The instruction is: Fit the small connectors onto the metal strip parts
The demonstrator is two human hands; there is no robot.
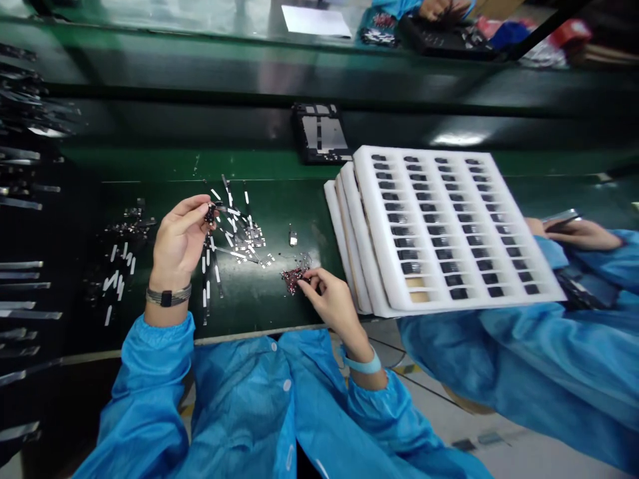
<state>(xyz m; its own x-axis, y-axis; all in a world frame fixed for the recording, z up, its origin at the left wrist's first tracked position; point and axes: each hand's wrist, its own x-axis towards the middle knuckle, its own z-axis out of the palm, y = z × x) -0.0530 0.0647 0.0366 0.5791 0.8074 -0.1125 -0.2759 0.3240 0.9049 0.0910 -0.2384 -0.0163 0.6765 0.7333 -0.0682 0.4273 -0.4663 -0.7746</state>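
**Left hand (180, 236) pinching a dark part (210, 213), right hand (329, 298) at the red pile (291, 281)**

Nearest me, two blue sleeves (142, 372) lead out to my two hands. The right thumb and forefinger are drawn close at the near edge of the one red pile; over this feed I cannot tell whether they grip a piece. The pile lies in front of my body, presumably for a short reach, and its bits are too tiny to count.

The left thumb and forefinger are clamped on one dark part, held up over the bench, I judge to keep it clear of the strips. Those lie in two groups, a left cluster (120, 273) and a right cluster (244, 233), too overlapped to count. One metal piece (293, 237) sits alone beyond the pile.

On my right stand stacked foam trays (444, 307), likely put aside to leave working room; the top one carries four columns of dark parts. Past them, a co-worker's hand (586, 234) holds something dark.

Farther off are one black frame (322, 133) and, on the ledge, one white sheet (315, 21).
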